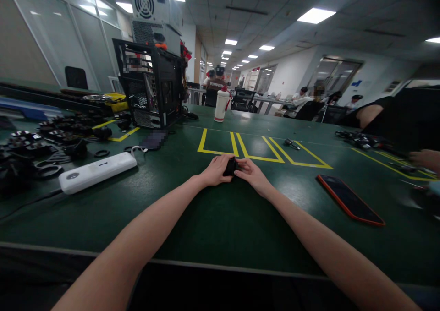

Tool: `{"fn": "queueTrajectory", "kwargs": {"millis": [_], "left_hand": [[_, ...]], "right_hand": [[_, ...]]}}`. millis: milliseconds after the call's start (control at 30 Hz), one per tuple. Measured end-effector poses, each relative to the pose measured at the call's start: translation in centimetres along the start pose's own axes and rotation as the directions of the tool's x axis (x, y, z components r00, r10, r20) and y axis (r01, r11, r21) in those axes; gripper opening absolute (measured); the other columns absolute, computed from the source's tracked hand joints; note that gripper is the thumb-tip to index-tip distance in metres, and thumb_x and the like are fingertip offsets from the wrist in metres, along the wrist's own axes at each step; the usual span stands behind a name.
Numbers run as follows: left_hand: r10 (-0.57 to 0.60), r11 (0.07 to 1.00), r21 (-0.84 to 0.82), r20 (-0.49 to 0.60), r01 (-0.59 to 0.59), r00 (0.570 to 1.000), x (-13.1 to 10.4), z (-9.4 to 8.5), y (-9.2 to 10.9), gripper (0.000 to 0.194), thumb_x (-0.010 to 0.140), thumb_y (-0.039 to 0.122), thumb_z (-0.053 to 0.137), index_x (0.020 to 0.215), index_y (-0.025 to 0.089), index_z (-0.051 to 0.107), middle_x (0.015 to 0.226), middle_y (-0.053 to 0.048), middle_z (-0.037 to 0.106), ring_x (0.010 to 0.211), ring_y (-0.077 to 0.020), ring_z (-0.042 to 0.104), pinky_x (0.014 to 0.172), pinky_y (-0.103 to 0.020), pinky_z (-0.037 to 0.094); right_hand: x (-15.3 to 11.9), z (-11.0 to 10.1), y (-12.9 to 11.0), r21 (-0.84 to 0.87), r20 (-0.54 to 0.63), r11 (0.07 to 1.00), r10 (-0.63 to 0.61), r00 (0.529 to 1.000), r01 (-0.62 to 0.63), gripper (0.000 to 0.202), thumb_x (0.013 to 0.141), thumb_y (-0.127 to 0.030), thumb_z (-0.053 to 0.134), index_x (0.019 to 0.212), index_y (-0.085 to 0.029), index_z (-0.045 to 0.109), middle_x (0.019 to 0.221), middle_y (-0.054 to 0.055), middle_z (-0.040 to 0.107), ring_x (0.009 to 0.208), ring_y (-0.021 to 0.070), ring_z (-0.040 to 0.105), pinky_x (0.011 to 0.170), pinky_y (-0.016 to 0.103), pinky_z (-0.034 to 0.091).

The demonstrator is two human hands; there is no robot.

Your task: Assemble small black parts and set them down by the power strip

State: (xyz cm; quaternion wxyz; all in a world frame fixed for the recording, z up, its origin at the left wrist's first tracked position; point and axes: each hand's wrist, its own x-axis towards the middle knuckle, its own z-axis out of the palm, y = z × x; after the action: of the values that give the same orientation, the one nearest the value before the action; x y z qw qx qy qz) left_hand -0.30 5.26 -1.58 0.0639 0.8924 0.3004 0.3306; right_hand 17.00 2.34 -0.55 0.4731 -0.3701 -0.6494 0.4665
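Note:
A small black part (pixel 230 166) is between my two hands, low over the green table (pixel 220 228). My left hand (pixel 217 170) is wrapped round its left side, thumb toward me. On its right side, the fingertips of my right hand (pixel 250 173) press against it. Just beyond my hands, yellow tape outlines (pixel 252 157) mark the table. A small metal-and-black piece (pixel 291 144) lies near the right-hand outlines.
A white power strip (pixel 98 172), black parts (pixel 74 137) and an open computer case (pixel 154 84) stand left. Behind is a white bottle (pixel 222 105). An orange-edged phone (pixel 349 199) lies right, near another person's hand (pixel 426 160).

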Motion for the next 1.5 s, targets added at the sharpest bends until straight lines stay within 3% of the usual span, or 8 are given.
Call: {"fn": "queueTrajectory", "kwargs": {"millis": [133,300,567,833,967,1167,1367,1500], "left_hand": [[0.004,1.000,0.001,-0.013,-0.004,1.000,0.06,0.00,0.10,0.065,0.064,0.026,0.059,0.120,0.016,0.027,0.116,-0.011,0.043,0.110,-0.0249,0.041,0.096,-0.041,0.028],[0.014,1.000,-0.010,-0.015,-0.014,1.000,0.06,0.02,0.05,0.065,0.064,0.025,0.059,0.120,0.015,0.027,0.115,-0.012,0.044,0.110,-0.0252,0.041,0.096,-0.041,0.029],[0.002,1.000,-0.014,-0.007,-0.002,1.000,0.03,0.00,0.01,0.066,0.064,0.026,0.059,0.121,0.017,0.026,0.118,-0.012,0.042,0.112,-0.0257,0.040,0.096,-0.043,0.029],[0.006,1.000,0.009,-0.010,-0.005,1.000,0.07,0.10,-0.08,0.067,0.064,0.027,0.059,0.121,0.015,0.026,0.118,-0.012,0.042,0.112,-0.0258,0.040,0.096,-0.042,0.029],[0.004,1.000,0.009,0.002,-0.004,1.000,0.08,0.06,-0.06,0.067,0.064,0.027,0.059,0.121,0.015,0.026,0.117,-0.012,0.043,0.111,-0.0254,0.040,0.096,-0.042,0.029],[0.002,1.000,0.003,0.008,-0.002,1.000,0.07,-0.05,0.00,0.065,0.065,0.027,0.058,0.121,0.016,0.026,0.116,-0.012,0.043,0.111,-0.0254,0.040,0.095,-0.042,0.029],[-0.015,1.000,0.001,0.002,0.015,1.000,0.14,0.00,0.04,0.066,0.064,0.028,0.059,0.121,0.016,0.027,0.117,-0.012,0.043,0.112,-0.0256,0.040,0.096,-0.043,0.028],[-0.023,1.000,0.000,0.009,0.023,1.000,0.14,-0.05,0.13,0.066,0.064,0.026,0.059,0.121,0.016,0.027,0.117,-0.011,0.043,0.112,-0.0253,0.040,0.096,-0.043,0.028]], "right_hand": [[0.07,0.46,-0.37,0.048,-0.087,0.994,0.105,0.991,-0.101,0.023,0.069,-0.034,0.060,0.088,-0.023,0.055,0.084,0.000,0.061,0.081,0.0139,0.057,0.079,0.034,0.045],[0.36,0.50,-0.01,0.067,-0.099,0.990,0.132,0.986,-0.126,0.032,0.067,-0.034,0.062,0.097,-0.024,0.054,0.084,0.000,0.061,0.082,0.0145,0.057,0.079,0.034,0.045],[-0.09,0.20,-0.01,-0.025,-0.019,0.999,-0.035,0.999,0.035,0.035,0.063,-0.027,0.066,0.096,-0.022,0.054,0.101,0.002,0.059,0.099,0.0163,0.053,0.092,0.036,0.037],[0.16,1.04,-0.45,0.028,-0.154,0.995,0.101,0.983,-0.098,0.026,0.065,-0.034,0.063,0.086,-0.022,0.054,0.085,0.000,0.058,0.084,0.0153,0.056,0.077,0.035,0.047],[0.39,0.83,-0.02,0.024,-0.123,0.993,0.115,0.986,-0.113,0.032,0.067,-0.034,0.061,0.095,-0.022,0.053,0.095,0.003,0.058,0.090,0.0163,0.055,0.081,0.036,0.045],[-0.18,0.35,-0.09,-0.040,-0.035,0.999,-0.030,0.999,0.028,0.035,0.061,-0.027,0.067,0.093,-0.022,0.052,0.098,0.002,0.058,0.096,0.0161,0.054,0.089,0.035,0.040],[-0.26,0.70,-0.51,0.036,-0.097,0.996,0.090,0.991,-0.087,0.025,0.067,-0.035,0.062,0.088,-0.023,0.054,0.090,0.001,0.059,0.087,0.0152,0.056,0.079,0.034,0.045],[0.09,0.76,-0.21,0.041,-0.131,0.995,0.101,0.986,-0.096,0.031,0.066,-0.034,0.063,0.092,-0.023,0.054,0.089,0.001,0.059,0.085,0.0153,0.056,0.078,0.034,0.046]]}}
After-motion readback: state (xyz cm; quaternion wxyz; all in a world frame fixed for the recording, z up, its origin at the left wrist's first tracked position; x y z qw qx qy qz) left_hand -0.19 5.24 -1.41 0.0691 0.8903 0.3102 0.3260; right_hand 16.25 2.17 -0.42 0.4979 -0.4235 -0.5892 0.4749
